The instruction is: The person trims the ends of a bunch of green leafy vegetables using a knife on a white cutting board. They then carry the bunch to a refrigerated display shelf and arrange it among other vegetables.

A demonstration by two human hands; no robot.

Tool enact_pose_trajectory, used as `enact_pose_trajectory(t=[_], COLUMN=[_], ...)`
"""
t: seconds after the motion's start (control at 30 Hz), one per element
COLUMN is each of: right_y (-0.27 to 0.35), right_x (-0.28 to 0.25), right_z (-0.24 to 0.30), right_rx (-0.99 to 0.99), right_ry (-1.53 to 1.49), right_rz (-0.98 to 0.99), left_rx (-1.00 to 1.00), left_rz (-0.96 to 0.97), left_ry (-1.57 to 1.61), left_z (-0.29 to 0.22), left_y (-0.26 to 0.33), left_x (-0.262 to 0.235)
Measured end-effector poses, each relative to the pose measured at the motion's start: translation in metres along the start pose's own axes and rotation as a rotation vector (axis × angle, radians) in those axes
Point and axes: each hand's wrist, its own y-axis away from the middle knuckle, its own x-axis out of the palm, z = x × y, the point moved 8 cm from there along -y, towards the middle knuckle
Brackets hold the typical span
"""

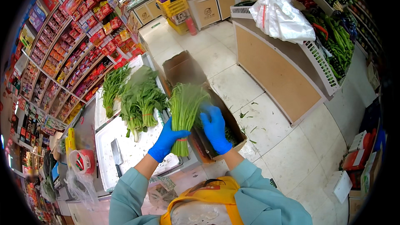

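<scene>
The left hand [166,138], in a blue glove, is closed around the lower stems of a bunch [185,112] of green stalks, gripping just above a red band that ties it. The bunch stands upright in that grip, its leafy top fanning out above the fingers. The right hand [215,128], also in a blue glove, sits just to the right of the bunch with fingers spread and slightly curled, touching the upper stalks from the side; it is not clamped on anything. Below and behind the right hand lies an open cardboard box [233,129] on the floor, with green scraps inside it. More scraps lie on the tiles to the right of that hand. Left of the left hand is a white tray [133,150], and on it a cleaver [117,154] lies flat, well apart from the fingers. Above and left of the left hand, leafy greens [141,100] rest in bundles on the tray, and a thinner bundle [111,89] lies further left. Far above the right hand, white bags [281,16] sit on a wooden counter [271,71]
</scene>
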Motion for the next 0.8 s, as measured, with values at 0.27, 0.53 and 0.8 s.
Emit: enact_pose_trajectory(t=[0.27, 0.53, 0.8], right_y=[0.006, 0.003, 0.01], right_x=[0.028, 0.025, 0.032], right_z=[0.012, 0.008, -0.009], right_rx=[0.204, 0.207, 0.542], right_ry=[-0.189, -0.24, -0.614], right_rz=[0.247, 0.243, 0.228], left_rx=[-0.031, 0.01, 0.013], left_rz=[-0.015, -0.012, -0.005], left_ry=[-0.084, -0.07, -0.099], left_z=[0.008, 0.004, 0.005], left_y=[-0.006, -0.004, -0.005], left_x=[0.002, 0.005, 0.009])
